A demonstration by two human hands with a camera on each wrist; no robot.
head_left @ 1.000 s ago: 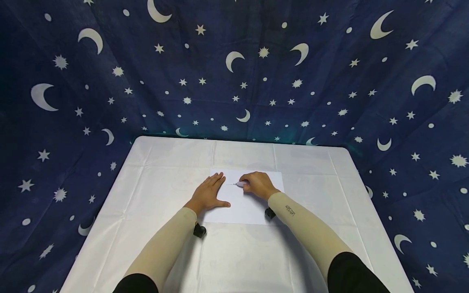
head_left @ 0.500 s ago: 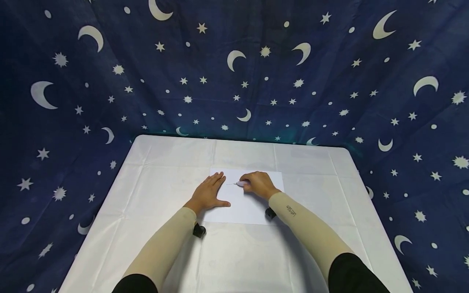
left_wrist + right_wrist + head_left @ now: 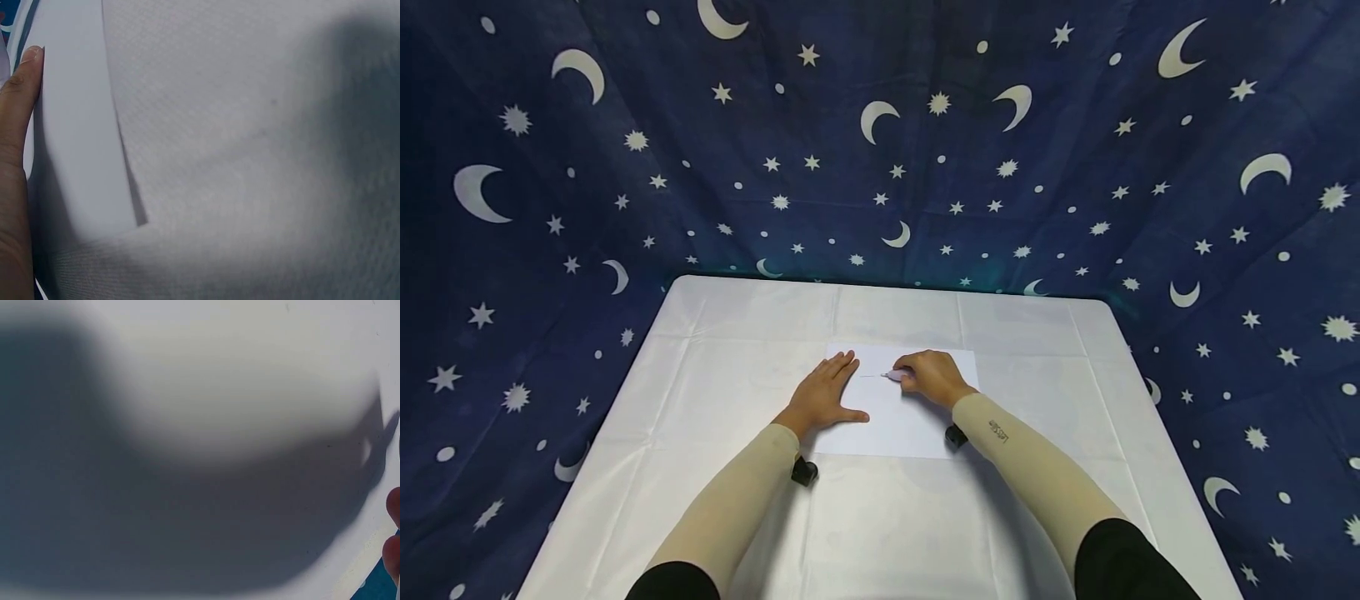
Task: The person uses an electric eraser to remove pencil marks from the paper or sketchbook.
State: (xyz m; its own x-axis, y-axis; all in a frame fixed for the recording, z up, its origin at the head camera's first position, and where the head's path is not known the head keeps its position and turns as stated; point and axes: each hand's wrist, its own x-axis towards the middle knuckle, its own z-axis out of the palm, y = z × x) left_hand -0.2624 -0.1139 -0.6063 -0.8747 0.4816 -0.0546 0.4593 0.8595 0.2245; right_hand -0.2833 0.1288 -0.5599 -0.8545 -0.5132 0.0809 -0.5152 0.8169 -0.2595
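A white sheet of paper (image 3: 895, 429) lies on the table, with a short thin dark line (image 3: 868, 377) drawn near its upper left part. My left hand (image 3: 823, 396) rests flat on the sheet's left side, fingers spread and thumb pointing right. In the left wrist view its thumb (image 3: 19, 94) lies near the paper's edge. My right hand (image 3: 931, 377) pinches a pale lavender pen (image 3: 895, 376), its tip pointing left, a small gap to the right of the line. Two fingertips (image 3: 392, 556) show at the right wrist view's edge; a shadow covers much of the paper there.
A white cloth with fold creases covers the table (image 3: 737, 317). A dark blue curtain (image 3: 820, 125) with moons and stars hangs behind and at both sides. Small black wrist cameras (image 3: 805, 472) sit under the wrists.
The pen tip has shifted slightly right, so a gap now shows between it and the line it met before. The left hand stays put; the head view shifts a little.
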